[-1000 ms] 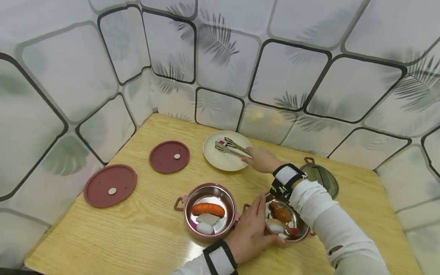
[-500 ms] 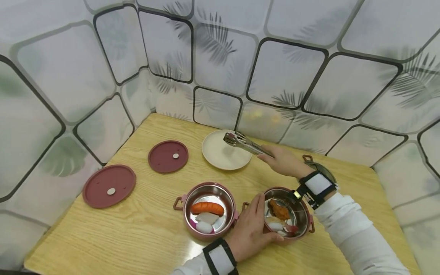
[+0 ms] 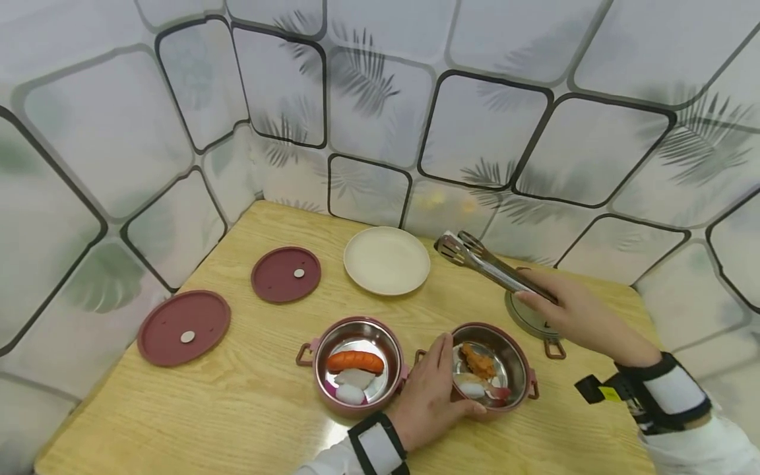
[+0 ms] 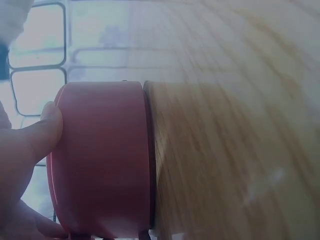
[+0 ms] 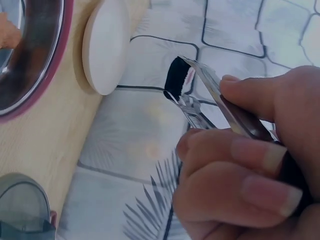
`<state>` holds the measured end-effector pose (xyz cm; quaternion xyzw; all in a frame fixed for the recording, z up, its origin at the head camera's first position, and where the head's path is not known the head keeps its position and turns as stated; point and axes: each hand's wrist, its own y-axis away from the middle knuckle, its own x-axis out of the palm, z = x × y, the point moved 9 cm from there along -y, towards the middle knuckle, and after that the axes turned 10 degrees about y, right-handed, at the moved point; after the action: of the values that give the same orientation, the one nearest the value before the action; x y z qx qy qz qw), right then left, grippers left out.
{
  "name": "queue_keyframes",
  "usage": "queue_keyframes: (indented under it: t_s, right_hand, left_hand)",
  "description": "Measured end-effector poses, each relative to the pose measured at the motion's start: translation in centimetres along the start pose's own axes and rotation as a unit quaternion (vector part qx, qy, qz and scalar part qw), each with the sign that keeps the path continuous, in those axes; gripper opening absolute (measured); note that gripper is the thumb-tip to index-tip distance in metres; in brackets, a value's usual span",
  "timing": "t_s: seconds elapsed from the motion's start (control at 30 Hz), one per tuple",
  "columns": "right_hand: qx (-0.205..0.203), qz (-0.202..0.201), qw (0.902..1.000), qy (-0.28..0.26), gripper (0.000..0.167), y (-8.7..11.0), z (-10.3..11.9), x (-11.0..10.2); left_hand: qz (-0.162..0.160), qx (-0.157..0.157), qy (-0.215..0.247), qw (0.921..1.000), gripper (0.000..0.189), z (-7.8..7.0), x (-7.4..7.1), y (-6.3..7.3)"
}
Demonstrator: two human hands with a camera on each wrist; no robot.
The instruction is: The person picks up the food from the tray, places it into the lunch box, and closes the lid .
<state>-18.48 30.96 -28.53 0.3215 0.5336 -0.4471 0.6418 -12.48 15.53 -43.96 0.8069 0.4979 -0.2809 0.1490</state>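
My right hand [image 3: 564,313] grips metal tongs [image 3: 495,269] raised over the back right of the table. Between their tips, the right wrist view shows a small black-wrapped sushi roll [image 5: 176,79] with a white and pink edge. My left hand [image 3: 429,399] holds the right-hand pink pot [image 3: 518,369] by its left side, thumb against the outer wall [image 4: 102,160] near the rim. Inside that pot lie a fried chicken piece [image 3: 477,361] and a shrimp sushi [image 3: 475,386]. The left-hand pot [image 3: 388,346] contains a sausage [image 3: 355,361] and white pieces [image 3: 351,394].
A cream plate [image 3: 387,260] stands at the back with nothing on it. Two dark red lids [image 3: 286,274] lie on the left. Beneath my right hand is a grey-green round item [image 3: 525,316] with a brown loop handle. Patterned walls border the table [image 3: 249,389].
The tongs have lifted the sushi roll off the cream plate and swung to the right with my right hand. My left hand stays on the pot.
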Motion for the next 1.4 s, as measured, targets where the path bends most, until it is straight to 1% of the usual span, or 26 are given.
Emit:
queue_keyframes:
  t_s: [0.07, 0.13, 0.2, 0.3, 0.37, 0.43, 0.5, 0.63, 0.67, 0.7, 0.77, 0.87, 0.93, 1.03, 1.13, 1.23, 1.3, 1.4]
  right_hand:
    - [0.009, 0.004, 0.9999, 0.011, 0.033, 1.5, -0.3, -0.4]
    - [0.026, 0.011, 0.9993, 0.024, 0.042, 3.2, -0.8, -0.8]
    - [0.031, 0.008, 0.9988, 0.037, 0.044, 4.7, -1.2, -1.0]
    - [0.044, 0.014, 0.9983, 0.037, 0.043, 7.0, -1.6, -1.0]
    - [0.044, 0.015, 0.9985, 0.028, 0.039, 8.4, -1.8, -0.6]
    - [0.063, 0.032, 0.9972, 0.025, 0.041, 9.8, -2.2, -0.2]
    - [0.071, 0.041, 0.9963, 0.025, 0.040, 11.0, -2.6, 0.3]
    - [0.084, 0.072, 0.9933, 0.034, 0.042, 13.1, -3.5, 1.3]
    - [0.078, 0.077, 0.9934, 0.035, 0.041, 13.4, -3.6, 1.6]
    - [0.079, 0.091, 0.9923, 0.031, 0.041, 13.7, -3.7, 1.9]
    - [0.073, 0.114, 0.9905, 0.026, 0.041, 14.2, -3.9, 2.6]
    - [0.077, 0.159, 0.9841, 0.014, 0.044, 14.7, -4.3, 3.7]
    - [0.092, 0.173, 0.9804, 0.021, 0.047, 14.7, -4.5, 4.1]
    - [0.107, 0.174, 0.9783, 0.034, 0.050, 14.4, -4.5, 4.6]
    - [0.117, 0.173, 0.9776, 0.028, 0.052, 13.9, -4.3, 5.1]
    - [0.119, 0.170, 0.9779, 0.025, 0.048, 13.4, -4.0, 5.6]
    - [0.115, 0.168, 0.9788, 0.022, 0.044, 13.1, -3.8, 5.8]
    - [0.095, 0.163, 0.9819, 0.016, 0.037, 12.7, -3.3, 6.2]
  left_hand:
    - [-0.001, 0.000, 0.002, 1.0000, 0.114, 0.0, 0.0, 0.0]
    - [-0.004, 0.001, 0.002, 1.0000, 0.114, 0.0, 0.0, 0.0]
    - [-0.005, 0.002, 0.001, 1.0000, 0.114, 0.0, 0.0, 0.0]
    - [-0.004, 0.006, -0.002, 1.0000, 0.114, 0.0, 0.0, -0.1]
    - [-0.004, 0.008, -0.004, 1.0000, 0.114, 0.0, 0.0, -0.2]
    - [-0.005, 0.012, -0.009, 0.9999, 0.114, 0.0, 0.0, -0.2]
    - [-0.005, 0.013, -0.011, 0.9998, 0.114, -0.1, 0.1, -0.2]
    - [-0.001, 0.006, -0.007, 1.0000, 0.115, -0.1, 0.1, -0.1]
    - [0.001, 0.002, -0.006, 1.0000, 0.115, -0.1, 0.1, -0.1]
    - [0.001, 0.000, -0.004, 1.0000, 0.116, -0.1, 0.1, -0.1]
    - [0.003, -0.003, -0.002, 1.0000, 0.116, -0.1, 0.0, -0.1]
    - [0.004, -0.003, -0.002, 1.0000, 0.117, -0.1, 0.0, -0.2]
    - [0.002, 0.000, -0.002, 1.0000, 0.117, -0.2, 0.0, -0.2]
    - [-0.002, 0.005, -0.001, 1.0000, 0.116, -0.2, -0.1, -0.2]
    - [-0.003, 0.007, -0.003, 1.0000, 0.116, -0.2, -0.1, -0.2]
    - [-0.001, 0.005, -0.002, 1.0000, 0.115, -0.1, 0.0, -0.2]
    - [-0.001, 0.003, -0.003, 1.0000, 0.115, -0.1, 0.0, -0.2]
    - [-0.001, 0.003, 0.000, 1.0000, 0.115, -0.1, 0.0, -0.2]
